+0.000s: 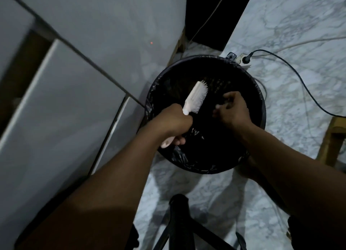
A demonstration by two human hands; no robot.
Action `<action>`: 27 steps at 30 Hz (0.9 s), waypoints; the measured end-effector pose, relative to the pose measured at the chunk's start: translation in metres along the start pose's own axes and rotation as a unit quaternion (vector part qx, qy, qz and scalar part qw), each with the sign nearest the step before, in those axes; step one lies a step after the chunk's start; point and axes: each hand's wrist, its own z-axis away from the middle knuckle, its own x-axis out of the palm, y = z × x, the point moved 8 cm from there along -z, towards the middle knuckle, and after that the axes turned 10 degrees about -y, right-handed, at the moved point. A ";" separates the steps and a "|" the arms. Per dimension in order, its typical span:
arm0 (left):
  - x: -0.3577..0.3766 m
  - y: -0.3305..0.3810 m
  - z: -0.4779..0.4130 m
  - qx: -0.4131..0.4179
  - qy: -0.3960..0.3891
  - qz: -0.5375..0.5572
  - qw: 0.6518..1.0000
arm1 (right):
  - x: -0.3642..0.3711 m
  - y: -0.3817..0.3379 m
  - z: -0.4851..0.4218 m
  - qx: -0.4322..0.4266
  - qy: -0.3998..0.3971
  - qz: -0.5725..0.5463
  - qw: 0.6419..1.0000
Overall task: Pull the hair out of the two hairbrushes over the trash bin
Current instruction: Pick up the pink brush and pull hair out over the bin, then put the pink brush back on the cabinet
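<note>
The left hand (174,122) clenches the light, stiff hairbrush (196,97) by its handle over the trash bin (258,118); right hand (232,109) fingers pinch together, contents unclear.

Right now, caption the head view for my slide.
Left hand grips white hairbrush over black trash bin; right hand pinches beside it.

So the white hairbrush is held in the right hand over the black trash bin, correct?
Not quite. The head view shows the white hairbrush gripped by its handle in the left hand, not the right. It is over the black trash bin; the right hand pinches beside it.
</note>
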 end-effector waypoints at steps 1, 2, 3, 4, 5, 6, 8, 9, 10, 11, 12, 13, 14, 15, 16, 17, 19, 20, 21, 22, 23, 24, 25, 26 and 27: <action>0.001 -0.001 0.003 0.011 0.022 0.006 1.000 | 0.003 -0.010 0.007 -0.012 -0.023 0.020 0.999; 0.002 -0.002 0.007 0.020 0.040 0.003 0.999 | 0.001 -0.020 0.014 -0.019 -0.033 0.055 0.998; 0.002 -0.001 0.012 0.024 0.053 -0.009 0.998 | -0.002 -0.030 0.021 -0.026 -0.037 0.094 0.995; 0.001 -0.001 0.019 0.026 0.065 -0.023 0.997 | -0.005 -0.040 0.028 -0.029 -0.046 0.141 0.989; -0.001 0.001 0.029 0.025 0.079 -0.036 0.996 | -0.008 -0.050 0.035 -0.026 -0.070 0.197 0.978; -0.005 0.005 0.040 0.026 0.097 -0.048 0.994 | -0.008 -0.060 0.045 -0.021 -0.109 0.270 0.956; -0.013 0.018 0.068 0.033 0.133 -0.058 0.989 | -0.011 -0.086 0.072 -0.022 -0.181 0.382 0.906; -0.018 0.027 0.085 0.039 0.150 -0.061 0.986 | -0.016 -0.103 0.088 -0.026 -0.198 0.394 0.897; -0.023 0.037 0.104 0.047 0.169 -0.068 0.982 | -0.024 -0.121 0.104 -0.036 -0.204 0.390 0.897; -0.028 0.048 0.124 0.053 0.187 -0.077 0.978 | -0.032 -0.141 0.122 -0.055 -0.202 0.385 0.899; -0.033 0.059 0.145 0.061 0.206 -0.084 0.973 | -0.041 -0.159 0.140 -0.078 -0.193 0.385 0.899; -0.039 0.070 0.168 0.072 0.221 -0.090 0.968 | -0.051 -0.178 0.159 -0.104 -0.181 0.385 0.899; -0.043 0.082 0.191 0.088 0.236 -0.098 0.963 | -0.061 -0.197 0.178 -0.127 -0.170 0.383 0.899; -0.048 0.093 0.215 0.104 0.253 -0.109 0.956 | -0.071 -0.215 0.198 -0.146 -0.159 0.378 0.900; -0.053 0.104 0.241 0.120 0.276 -0.121 0.946 | -0.081 -0.232 0.220 -0.164 -0.150 0.373 0.901; -0.058 0.114 0.268 0.135 0.300 -0.128 0.936 | -0.090 -0.249 0.243 -0.180 -0.140 0.371 0.900; -0.066 0.132 0.324 0.160 0.348 -0.134 0.914 | -0.108 -0.278 0.288 -0.203 -0.123 0.365 0.900; -0.069 0.139 0.352 0.172 0.372 -0.139 0.902 | -0.115 -0.291 0.311 -0.210 -0.116 0.359 0.902; -0.071 0.147 0.381 0.184 0.393 -0.146 0.889 | -0.121 -0.304 0.333 -0.222 -0.110 0.353 0.902; -0.073 0.153 0.408 0.196 0.414 -0.153 0.876 | -0.127 -0.317 0.355 -0.240 -0.102 0.349 0.900; -0.075 0.158 0.436 0.204 0.434 -0.161 0.862 | -0.131 -0.329 0.375 -0.259 -0.093 0.350 0.895; -0.076 0.162 0.463 0.209 0.455 -0.165 0.850 | -0.135 -0.342 0.396 -0.279 -0.082 0.350 0.890; -0.078 0.164 0.489 0.211 0.475 -0.164 0.838 | -0.138 -0.354 0.417 -0.297 -0.076 0.347 0.886; -0.081 0.164 0.514 0.214 0.495 -0.160 0.826 | -0.140 -0.364 0.439 -0.313 -0.070 0.346 0.882; -0.083 0.163 0.538 0.215 0.513 -0.158 0.816 | -0.142 -0.375 0.459 -0.329 -0.062 0.348 0.876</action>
